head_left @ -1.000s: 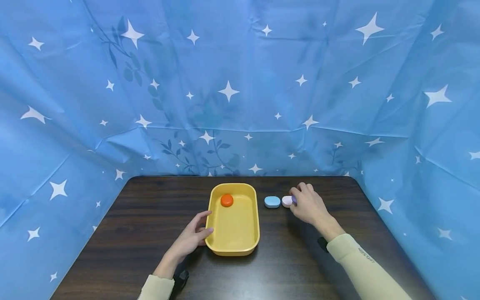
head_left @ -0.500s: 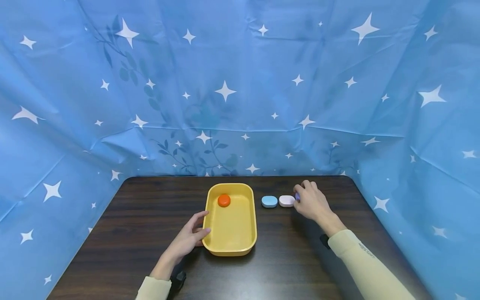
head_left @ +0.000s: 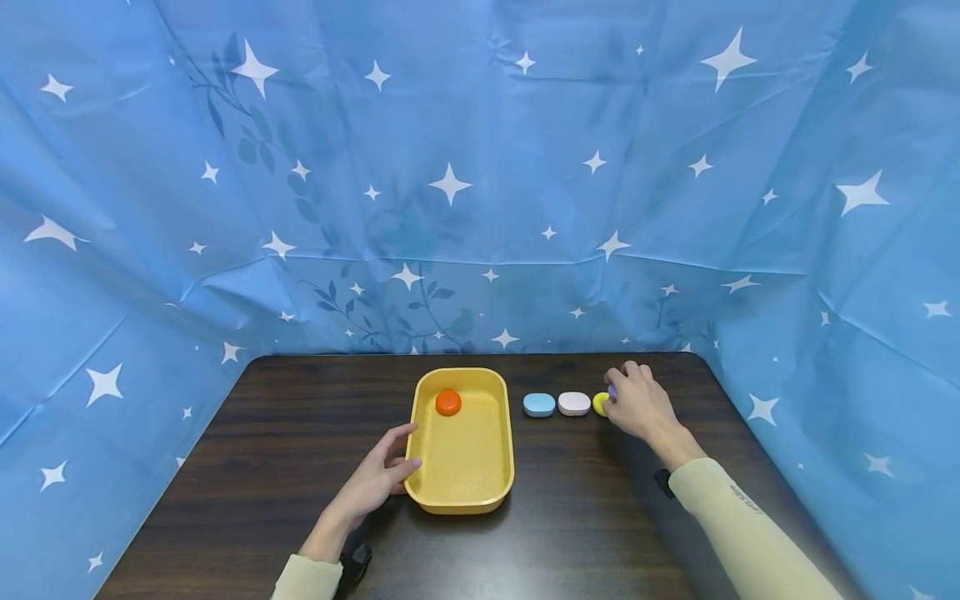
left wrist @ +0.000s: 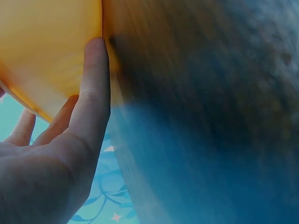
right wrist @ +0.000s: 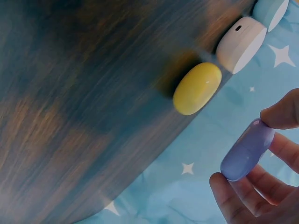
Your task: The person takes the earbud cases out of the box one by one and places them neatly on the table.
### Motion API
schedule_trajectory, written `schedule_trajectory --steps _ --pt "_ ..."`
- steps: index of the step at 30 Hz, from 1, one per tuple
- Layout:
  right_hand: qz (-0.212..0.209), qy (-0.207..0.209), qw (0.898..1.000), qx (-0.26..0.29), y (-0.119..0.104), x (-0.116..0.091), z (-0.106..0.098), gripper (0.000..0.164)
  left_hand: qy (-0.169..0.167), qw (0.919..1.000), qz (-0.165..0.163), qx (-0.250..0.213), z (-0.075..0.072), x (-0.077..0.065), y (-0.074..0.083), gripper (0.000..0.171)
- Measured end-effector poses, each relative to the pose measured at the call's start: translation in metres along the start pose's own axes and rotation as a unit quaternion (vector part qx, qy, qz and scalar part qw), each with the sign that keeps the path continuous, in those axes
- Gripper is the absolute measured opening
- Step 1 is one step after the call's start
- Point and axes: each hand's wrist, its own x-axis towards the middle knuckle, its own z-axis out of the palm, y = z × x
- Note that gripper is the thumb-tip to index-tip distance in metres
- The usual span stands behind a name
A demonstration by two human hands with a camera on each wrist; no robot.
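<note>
Blue piece (head_left: 538,406), white piece (head_left: 574,404), yellow piece (right wrist: 197,88) already sit near the surface's (head_left: 300,433) far edge; beside them, your right grip (head_left: 637,407) pinches the seemingly unplaced purple piece (right wrist: 247,150). Your left grip (head_left: 369,483) holds the yellow tray (head_left: 461,467), orange piece (head_left: 448,402) inside.

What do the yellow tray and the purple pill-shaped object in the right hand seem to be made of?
Yellow tray: probably molded plastic, satin finish; even color, smooth rounded corners.
Purple pill-shaped object: likely hard plastic, glossy; its smooth surface shows small pale highlights, though coated metal is possible.
</note>
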Motion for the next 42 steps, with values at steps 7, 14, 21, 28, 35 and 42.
schedule_trajectory --steps 7,14,21,28,35,42 --pt "0.018 -0.020 1.000 0.005 0.008 0.001 0.003 0.034 -0.007 0.9999 0.003 -0.007 0.000 0.000 0.001 0.060" --pt "0.019 -0.031 0.999 0.005 0.017 0.004 0.006 0.034 -0.003 1.0000 0.002 -0.005 0.000 0.000 0.000 0.060" --pt "0.028 -0.043 0.999 0.005 0.025 0.007 0.011 0.033 -0.007 0.9999 0.004 -0.009 0.000 0.001 -0.001 0.059" --pt "0.031 -0.054 0.998 0.019 0.032 0.005 0.013 0.033 0.000 1.0000 0.002 -0.001 -0.001 0.001 -0.002 0.060" --pt "0.044 -0.077 0.996 0.019 0.037 0.006 0.020 0.036 -0.005 1.0000 0.004 -0.005 -0.001 0.002 -0.002 0.060" --pt "0.044 -0.088 0.995 0.017 0.042 0.004 0.024 0.039 -0.007 0.9999 0.007 -0.005 -0.001 0.001 -0.002 0.060"
